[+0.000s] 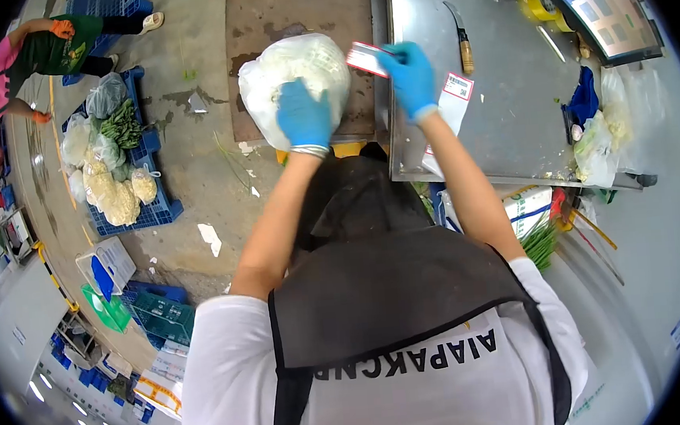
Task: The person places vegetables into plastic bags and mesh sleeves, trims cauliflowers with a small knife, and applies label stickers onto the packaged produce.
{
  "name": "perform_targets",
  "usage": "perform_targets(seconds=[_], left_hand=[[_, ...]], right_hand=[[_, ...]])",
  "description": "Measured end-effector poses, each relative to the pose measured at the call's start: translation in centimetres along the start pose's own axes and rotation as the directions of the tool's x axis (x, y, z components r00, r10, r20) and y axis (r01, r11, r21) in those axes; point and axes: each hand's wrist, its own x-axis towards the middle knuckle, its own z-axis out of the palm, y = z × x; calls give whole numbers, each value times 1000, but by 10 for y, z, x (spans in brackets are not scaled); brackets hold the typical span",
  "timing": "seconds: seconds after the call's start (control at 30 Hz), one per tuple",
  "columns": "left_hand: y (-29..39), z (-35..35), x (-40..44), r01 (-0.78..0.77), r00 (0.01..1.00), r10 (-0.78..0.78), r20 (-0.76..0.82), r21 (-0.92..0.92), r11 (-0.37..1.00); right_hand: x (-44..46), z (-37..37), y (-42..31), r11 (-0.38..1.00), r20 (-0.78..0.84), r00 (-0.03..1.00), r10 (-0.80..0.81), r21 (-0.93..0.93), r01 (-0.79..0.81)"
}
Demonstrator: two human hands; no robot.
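Observation:
A bulging white plastic bag (269,70) with pale contents sits on the brown scale-like plate (300,4). My left hand (304,115), in a blue glove, lies on the bag with its fingers spread. In my right hand (411,79), also gloved in blue, a white label with a red border (366,58) is pinched at its right end, just right of the bag. A strip of more labels (454,101) lies on the metal table (508,119) beneath my right forearm.
On the metal table are a curved knife (464,47), yellow tape rolls (541,9), a monitor (604,12) and plastic bags (598,144). Bagged vegetables (115,190) lie on blue pallets (165,206) at left. Another person (63,42) stands at the upper left.

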Motion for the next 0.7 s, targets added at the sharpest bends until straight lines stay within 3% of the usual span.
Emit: perform_targets(seconds=[0.07, 0.13, 0.17, 0.27, 0.3, 0.33, 0.4, 0.47, 0.5, 0.53, 0.6, 0.67, 0.7], left_hand=[[-35, -8, 19, 147, 930, -157, 333, 54, 988], [-67, 14, 17, 31, 951, 4, 308, -107, 994], [-75, 14, 19, -19, 946, 65, 319, -147, 989], [-98, 14, 21, -61, 944, 153, 292, -303, 951], [-103, 16, 20, -37, 948, 138, 288, -328, 944], [-107, 17, 18, -11, 951, 119, 287, -351, 936], [-107, 15, 21, 45, 953, 64, 297, -345, 937], [-106, 16, 26, 71, 925, 42, 378, -281, 957], [-108, 16, 29, 87, 910, 17, 414, -230, 969], [-112, 14, 31, 105, 893, -16, 449, -173, 979], [-112, 14, 38, 33, 887, 8, 462, -82, 996], [-108, 14, 46, 113, 819, -97, 566, 7, 994], [-109, 16, 43, 144, 830, -113, 546, -13, 990]], right_hand=[[34, 63, 36, 987, -80, 996, 43, -150, -55], [47, 102, 61, 902, -87, 992, 93, -414, -121], [46, 113, 63, 783, -40, 976, 212, -591, -194], [40, 121, 65, 743, -254, 962, 103, -623, -244], [40, 120, 54, 741, -326, 945, 12, -632, -227], [37, 116, 43, 755, -325, 934, -147, -647, -107], [34, 119, 33, 770, -237, 879, -414, -606, 199], [27, 147, 27, 697, -18, 864, -504, -599, 394], [29, 162, 57, 577, 178, 870, -460, -684, 445], [35, 168, 112, 491, 324, 927, -187, -787, 374], [44, 176, 113, 439, 392, 909, -139, -799, 412], [41, 170, 97, 542, 451, 887, -102, -722, 430], [34, 168, 87, 543, 436, 898, -62, -740, 397]])
